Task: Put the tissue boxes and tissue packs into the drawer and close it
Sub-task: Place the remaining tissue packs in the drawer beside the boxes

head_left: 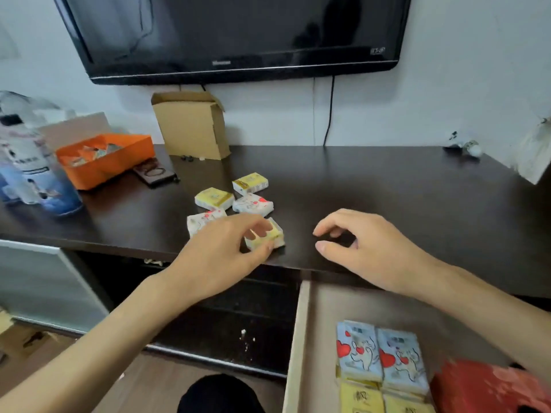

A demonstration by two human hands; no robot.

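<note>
My left hand [220, 257] pinches a yellow tissue pack [266, 236] at the desk [387, 186] edge, fingers hiding its top. My right hand [363, 248], at three o'clock, curls empty. The open drawer [298, 347] at five o'clock is cut off.

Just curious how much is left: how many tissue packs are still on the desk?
5: two yellow at the back, two white-and-red, one in the left hand. Hands may hide others.

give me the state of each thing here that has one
drawer: open, packs inside
left hand: gripping a yellow pack on the desk edge
right hand: curled, empty
cardboard box: flaps open
TV: off
</note>
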